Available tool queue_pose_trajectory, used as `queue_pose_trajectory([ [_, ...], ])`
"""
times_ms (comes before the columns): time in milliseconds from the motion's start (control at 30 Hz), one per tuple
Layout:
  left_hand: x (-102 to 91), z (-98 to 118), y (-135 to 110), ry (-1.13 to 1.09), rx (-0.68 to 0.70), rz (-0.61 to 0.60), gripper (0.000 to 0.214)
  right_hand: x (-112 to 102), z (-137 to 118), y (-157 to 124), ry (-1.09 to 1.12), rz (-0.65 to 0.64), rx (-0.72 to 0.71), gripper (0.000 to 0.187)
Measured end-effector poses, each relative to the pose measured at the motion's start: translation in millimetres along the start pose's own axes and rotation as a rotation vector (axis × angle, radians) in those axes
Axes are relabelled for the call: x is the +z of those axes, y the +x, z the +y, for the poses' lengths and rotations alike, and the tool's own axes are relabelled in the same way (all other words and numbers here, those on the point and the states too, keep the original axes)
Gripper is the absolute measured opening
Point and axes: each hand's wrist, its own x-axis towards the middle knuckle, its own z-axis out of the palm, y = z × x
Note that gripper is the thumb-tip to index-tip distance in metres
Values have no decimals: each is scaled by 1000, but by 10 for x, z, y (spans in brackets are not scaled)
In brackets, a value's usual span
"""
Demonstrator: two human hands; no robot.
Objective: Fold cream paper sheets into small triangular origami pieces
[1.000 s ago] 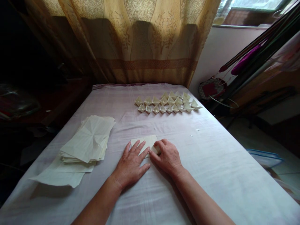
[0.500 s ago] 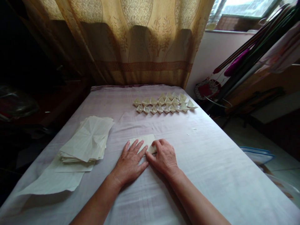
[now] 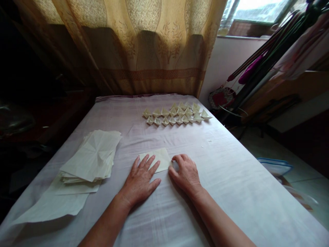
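- Pale lilac sheeting covers the bed [image 3: 231, 178], which fills the middle of the view; a patterned gold curtain [image 3: 144, 44] hangs behind its far end, and a window [image 3: 257, 10] shows at the upper right.
- One folded paper [image 3: 159, 157] lies flat on the bed, near the front and roughly at the centre, between the two hands.
- Left hand [image 3: 140, 180]: palm down and flat on the bed. Its fingers [image 3: 150, 164] are spread wide and straight, with the tips resting on the near left part of the folded paper.
- Right hand [image 3: 186, 173]: knuckles up, just beside the paper's right edge. Its fingers [image 3: 178, 158] are curled and close together, with the tips at the paper's right corner. Whether they pinch the edge or only press on it cannot be told.
- Folded paper, appearance: cream-white, four-sided and thin, turned slightly askew to the bed's edges. Its far half is uncovered; its near left portion is hidden under the left fingers.
- A stack of sheets [image 3: 89, 159] of the same cream paper lies on the left of the bed, well apart from the hands; the top sheet shows crease lines.
- Small folded paper figures [image 3: 177, 115] stand in two rows near the far end of the bed.
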Motion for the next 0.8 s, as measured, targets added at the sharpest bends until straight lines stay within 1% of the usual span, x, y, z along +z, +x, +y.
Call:
queue_pose_trajectory([
  [133, -6, -6, 7, -14, -4, -21, 57, 24, 68, -6, 29, 18, -13, 16],
  [200, -18, -7, 9, -22, 1, -26, 54, 37, 91, -13, 52, 37, -42, 17],
  [267, -32, -7, 10, -28, 7, -29, 51, 40, 95, -26, 81, 75, -119, 22],
  [333, -45, -3, 10, -33, 10, -32, 50, 33, 74, -44, 110, 106, -242, 25],
  [400, -56, 3, 11, -36, 10, -37, 50, 22, 37, -62, 136, 83, -354, 24],
  [433, -61, 6, 11, -36, 10, -38, 50, 18, 18, -71, 147, 58, -386, 22],
  [500, -67, 10, 11, -39, 12, -43, 51, 13, -7, -85, 160, 27, -404, 22],
  [633, -86, 8, 6, -56, 32, -56, 48, 5, -4, -108, 131, 19, -396, 23],
  [800, -138, -32, -29, -56, 64, -102, 45, -18, 13, -126, 73, -4, -378, 23],
])
